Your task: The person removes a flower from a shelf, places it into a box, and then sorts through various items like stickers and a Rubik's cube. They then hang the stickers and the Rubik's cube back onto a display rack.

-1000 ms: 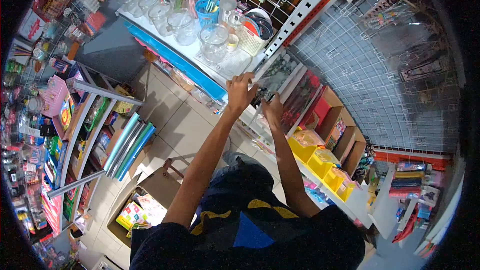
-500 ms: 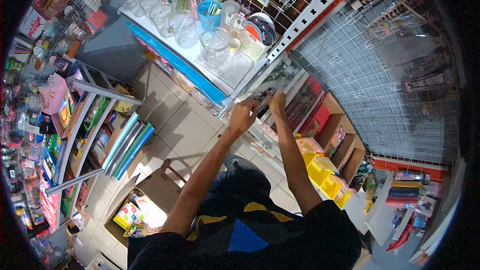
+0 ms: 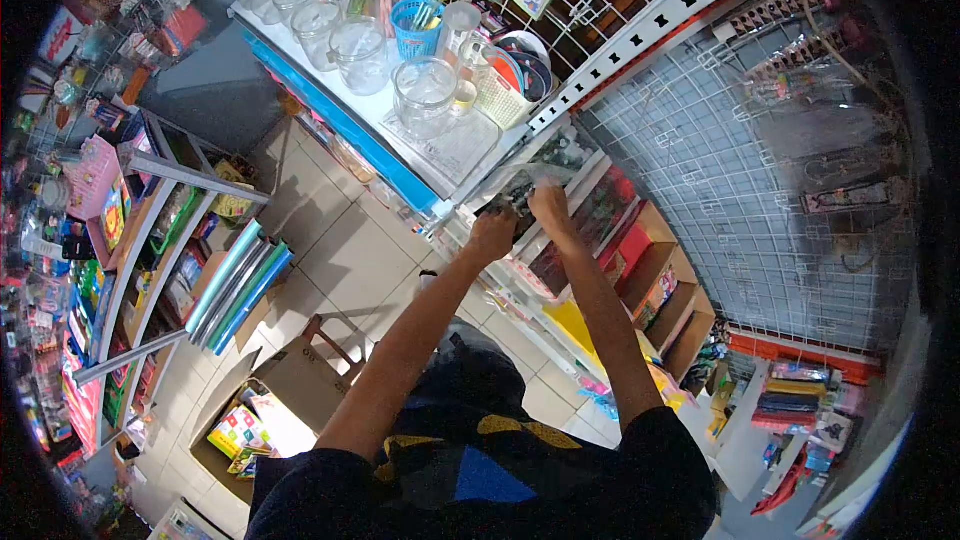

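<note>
Both my hands are together over the shelf unit in front of me. My left hand (image 3: pixel 493 233) is closed, its fingers curled at the near edge of a clear plastic bag (image 3: pixel 512 188) with dark contents. Close beside it on the right, my right hand (image 3: pixel 548 208) is also closed, gripping the same plastic from above. What exactly is in the bag is too small and blurred to name. Just beyond the hands, clear-fronted bins (image 3: pixel 575 155) hold dark and grey small goods.
Glass jars (image 3: pixel 424 100), a blue basket (image 3: pixel 417 28) and a cream basket (image 3: pixel 502 98) stand on the white shelf ahead. Brown cardboard compartments (image 3: pixel 665 275) are to the right, near a wire grid wall (image 3: pixel 700 190). An open carton (image 3: pixel 310 380) and rolled sheets (image 3: pixel 240 285) are at left.
My hands have come slightly lower and nearer to me, still close together on the plastic. My right forearm now covers more of the yellow bins, and the view has shifted a little.
</note>
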`<state>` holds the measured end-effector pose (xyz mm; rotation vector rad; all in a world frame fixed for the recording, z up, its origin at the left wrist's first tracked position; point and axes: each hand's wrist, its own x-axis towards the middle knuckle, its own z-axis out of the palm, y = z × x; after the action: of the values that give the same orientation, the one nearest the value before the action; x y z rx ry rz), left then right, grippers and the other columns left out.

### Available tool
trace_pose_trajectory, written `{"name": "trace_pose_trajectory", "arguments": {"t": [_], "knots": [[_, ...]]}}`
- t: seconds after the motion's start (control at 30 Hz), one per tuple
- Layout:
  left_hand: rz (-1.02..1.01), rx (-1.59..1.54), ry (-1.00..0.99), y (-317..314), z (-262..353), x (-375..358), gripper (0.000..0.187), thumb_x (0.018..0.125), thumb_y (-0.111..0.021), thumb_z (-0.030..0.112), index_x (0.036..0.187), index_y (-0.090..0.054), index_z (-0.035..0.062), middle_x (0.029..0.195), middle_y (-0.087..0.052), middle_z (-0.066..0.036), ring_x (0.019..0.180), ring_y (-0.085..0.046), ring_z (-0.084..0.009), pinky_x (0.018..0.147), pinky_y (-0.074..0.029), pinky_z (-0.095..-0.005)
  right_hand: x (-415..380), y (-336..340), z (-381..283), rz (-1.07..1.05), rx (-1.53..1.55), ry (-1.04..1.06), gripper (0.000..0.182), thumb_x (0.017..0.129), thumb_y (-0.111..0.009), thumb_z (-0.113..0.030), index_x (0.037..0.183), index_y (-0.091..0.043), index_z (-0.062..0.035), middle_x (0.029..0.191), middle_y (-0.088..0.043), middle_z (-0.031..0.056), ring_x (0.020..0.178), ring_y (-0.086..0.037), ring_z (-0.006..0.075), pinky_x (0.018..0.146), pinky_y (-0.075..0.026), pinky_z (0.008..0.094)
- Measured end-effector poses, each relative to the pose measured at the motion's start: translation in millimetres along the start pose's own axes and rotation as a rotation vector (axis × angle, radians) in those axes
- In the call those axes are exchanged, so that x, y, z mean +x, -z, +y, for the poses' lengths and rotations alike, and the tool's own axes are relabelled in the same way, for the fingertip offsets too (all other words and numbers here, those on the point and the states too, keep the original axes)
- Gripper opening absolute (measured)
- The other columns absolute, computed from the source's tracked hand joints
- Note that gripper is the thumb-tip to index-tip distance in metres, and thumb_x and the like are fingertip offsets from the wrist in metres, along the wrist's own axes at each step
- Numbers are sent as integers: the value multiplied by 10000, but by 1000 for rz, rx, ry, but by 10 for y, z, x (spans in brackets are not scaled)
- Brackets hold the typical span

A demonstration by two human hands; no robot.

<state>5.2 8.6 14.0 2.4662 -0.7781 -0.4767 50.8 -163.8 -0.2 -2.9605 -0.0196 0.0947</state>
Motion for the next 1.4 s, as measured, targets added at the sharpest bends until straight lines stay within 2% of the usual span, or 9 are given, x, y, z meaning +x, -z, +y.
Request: {"name": "trace_pose_trajectory", "arguments": {"t": [0.13,0.23,0.37,0.53,0.63,0.77,0.93,1.13,1.4], "knots": [[164,108,-71,-191,-82,37,337,781,-563,197,1082,-618,56,1138,-596,-150,1113,-545,-272,936,-412,-407,-57,16,-67,7,-325,260,93,765,-625,-63,814,-642,14,802,-632,212,699,-630,344,704,-502,433],[166,188,-29,-157,-25,36,348,763,-586,197,1084,-612,64,1189,-578,-115,1115,-546,-233,934,-389,-384,39,116,-175,-215,-115,-16,87,748,-621,-58,794,-638,13,806,-630,224,697,-630,338,734,-487,458],[313,97,-109,-5,39,-156,361,788,-593,167,1133,-562,62,1204,-551,-136,1111,-520,-284,956,-367,-443,-93,-363,173,259,-705,396,130,762,-625,-117,795,-648,7,820,-637,212,696,-635,339,728,-493,459],[718,-95,4,496,211,-682,478,770,-697,119,1197,-485,80,1261,-483,-142,1171,-451,-323,996,-279,-515,-547,711,-277,-151,133,-13,288,798,-636,-267,866,-685,8,819,-685,155,714,-655,320,637,-509,406],[884,-259,61,881,233,-602,556,736,-729,137,1228,-474,88,1311,-457,-142,1223,-419,-318,994,-268,-520,-836,838,-115,-301,1219,-570,450,910,-545,-403,1154,-589,-27,1049,-634,109,939,-608,210,794,-487,393],[590,-49,-232,888,11,-351,390,738,-722,170,1108,-598,145,1163,-584,-14,1125,-506,-223,971,-318,-475,-926,1106,-89,-519,1893,-695,702,877,-472,-644,1274,-500,-65,1119,-608,88,1008,-573,193,834,-480,364],[577,29,-419,694,39,-496,155,758,-681,171,913,-682,161,1078,-627,34,1080,-535,-153,918,-333,-436,-951,661,-36,-177,1903,-757,344,909,-620,-362,1112,-547,-93,1084,-598,42,1022,-570,191,882,-447,348],[462,79,-488,360,-63,-676,192,770,-675,182,963,-675,177,1161,-613,50,1146,-503,-173,948,-322,-458,-1297,592,-99,-93,2068,-826,288,911,-616,-300,1098,-575,-84,1074,-614,42,976,-594,175,819,-498,312],[480,91,-464,359,-81,-763,238,744,-712,166,963,-620,156,1092,-614,12,1089,-514,-214,932,-333,-470,-1346,412,-75,-112,1430,-742,199,887,-636,-174,980,-639,2,836,-666,81,707,-659,157,642,-566,256]]}}
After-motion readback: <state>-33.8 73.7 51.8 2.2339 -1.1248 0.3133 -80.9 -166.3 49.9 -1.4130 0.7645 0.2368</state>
